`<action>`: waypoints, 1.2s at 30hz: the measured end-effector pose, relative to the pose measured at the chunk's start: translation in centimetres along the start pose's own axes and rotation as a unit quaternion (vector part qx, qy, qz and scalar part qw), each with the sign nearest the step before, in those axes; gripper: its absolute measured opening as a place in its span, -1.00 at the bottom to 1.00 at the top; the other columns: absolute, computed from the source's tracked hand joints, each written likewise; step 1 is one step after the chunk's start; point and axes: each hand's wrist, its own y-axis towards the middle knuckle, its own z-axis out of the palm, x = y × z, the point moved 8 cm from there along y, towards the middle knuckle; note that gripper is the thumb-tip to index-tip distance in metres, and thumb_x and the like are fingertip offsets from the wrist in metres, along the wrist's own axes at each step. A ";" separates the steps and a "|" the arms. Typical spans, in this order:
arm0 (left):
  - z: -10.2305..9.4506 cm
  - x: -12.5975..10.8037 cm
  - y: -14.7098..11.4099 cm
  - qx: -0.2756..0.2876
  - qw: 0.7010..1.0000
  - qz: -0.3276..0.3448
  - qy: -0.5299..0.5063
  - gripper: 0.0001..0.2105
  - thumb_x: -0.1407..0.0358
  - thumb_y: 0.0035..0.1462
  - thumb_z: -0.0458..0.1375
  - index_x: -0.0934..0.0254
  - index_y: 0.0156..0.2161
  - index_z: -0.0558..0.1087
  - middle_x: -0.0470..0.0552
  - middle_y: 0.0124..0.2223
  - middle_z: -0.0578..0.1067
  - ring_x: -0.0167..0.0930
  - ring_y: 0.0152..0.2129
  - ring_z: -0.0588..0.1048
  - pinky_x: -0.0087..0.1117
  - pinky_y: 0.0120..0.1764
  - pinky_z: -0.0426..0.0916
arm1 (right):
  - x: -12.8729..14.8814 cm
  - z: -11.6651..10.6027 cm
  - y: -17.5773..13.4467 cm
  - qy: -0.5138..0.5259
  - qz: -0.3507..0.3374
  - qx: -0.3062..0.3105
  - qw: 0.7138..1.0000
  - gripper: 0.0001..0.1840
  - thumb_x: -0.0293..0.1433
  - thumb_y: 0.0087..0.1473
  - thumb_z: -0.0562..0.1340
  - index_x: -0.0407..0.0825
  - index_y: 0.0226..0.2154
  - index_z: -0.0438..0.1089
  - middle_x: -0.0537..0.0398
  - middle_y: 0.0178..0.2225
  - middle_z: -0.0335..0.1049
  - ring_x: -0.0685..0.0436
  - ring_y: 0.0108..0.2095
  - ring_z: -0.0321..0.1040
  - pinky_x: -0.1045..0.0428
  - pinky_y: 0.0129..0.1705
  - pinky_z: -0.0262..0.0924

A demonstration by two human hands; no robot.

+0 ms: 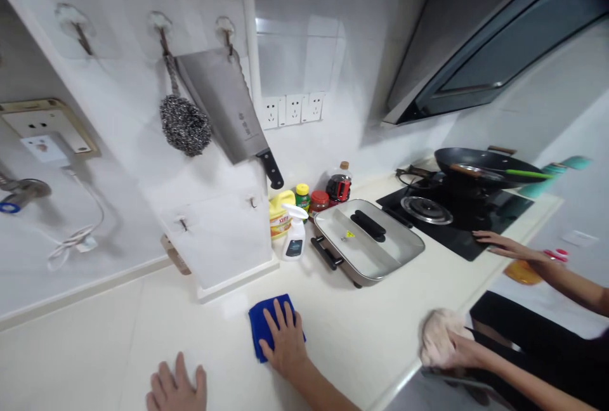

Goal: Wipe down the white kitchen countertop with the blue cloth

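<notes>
Overall, pale walls [304, 68] back a white countertop [352, 332] bearing blue cloth [258, 321].

White countertop [114, 341] carries folded blue cloth [259, 327], white spray bottle [295, 238], covered rectangular pan [368, 252]. Behind these stand a dark bottle [338, 188], red-lidded jar [318, 202], green jar [302, 199] and yellow jug [281, 219]. Black cooktop [469, 233] sits right of the pan

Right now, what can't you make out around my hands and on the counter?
All in the head view:
Left hand: wrist cut off by the bottom edge.
Blue cloth: partly hidden under the right hand.
Spray bottle: label print too small.
Yellow bottle: partly hidden behind the spray bottle.
Pale cloth: blurred, partly covered by a co-worker's hand.
</notes>
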 end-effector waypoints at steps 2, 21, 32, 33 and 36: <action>-0.1 -0.2 0.0 -0.001 1.000 0.002 0.000 -0.35 0.01 0.21 -0.26 0.36 0.27 0.17 0.37 0.33 0.08 0.03 0.30 -0.02 0.05 0.25 -0.05 | -1.9 0.0 -1.4 0.001 0.022 -0.012 1.000 -0.21 0.06 0.17 -0.02 0.23 0.33 -0.32 -0.03 0.40 -0.42 -0.47 0.37 -0.34 -0.47 0.27 -0.23; -0.8 -0.8 -0.1 -0.004 1.000 0.013 -0.004 -0.32 -0.02 0.21 -0.30 0.38 0.27 0.17 0.39 0.32 0.08 0.03 0.30 -0.04 0.06 0.24 -0.05 | -5.9 -3.4 -6.0 -0.063 -0.172 -0.060 0.981 -0.26 -0.23 0.19 0.02 0.08 0.33 -0.28 0.13 0.38 -0.19 -0.22 0.37 -0.27 -0.26 0.38 -0.29; -1.0 -1.2 0.0 0.009 1.000 0.015 -0.007 -0.28 -0.07 0.17 -0.33 0.36 0.28 0.14 0.39 0.32 0.06 0.05 0.30 -0.03 0.08 0.25 -0.06 | -15.1 -4.4 -11.5 -0.136 -0.017 -0.153 0.979 -0.31 -0.25 0.21 -0.01 0.07 0.33 -0.24 0.11 0.36 -0.11 -0.23 0.35 -0.17 -0.26 0.33 -0.20; -1.0 -1.1 0.0 0.014 1.000 0.013 -0.008 -0.27 -0.07 0.17 -0.33 0.36 0.28 0.14 0.39 0.33 0.05 0.05 0.30 -0.04 0.08 0.25 -0.07 | -15.9 -4.6 -12.2 -0.148 -0.006 -0.162 0.976 -0.31 -0.25 0.22 -0.02 0.06 0.33 -0.24 0.10 0.36 -0.10 -0.23 0.35 -0.16 -0.25 0.33 -0.20; -0.9 -1.1 0.0 0.034 0.999 0.010 -0.012 -0.26 -0.08 0.16 -0.30 0.38 0.28 0.14 0.40 0.34 0.04 0.06 0.31 -0.06 0.07 0.26 -0.09 | -17.8 -4.9 -13.7 -0.180 0.013 -0.180 0.967 -0.31 -0.23 0.22 -0.01 0.03 0.34 -0.23 0.06 0.35 -0.07 -0.22 0.34 -0.16 -0.24 0.33 -0.21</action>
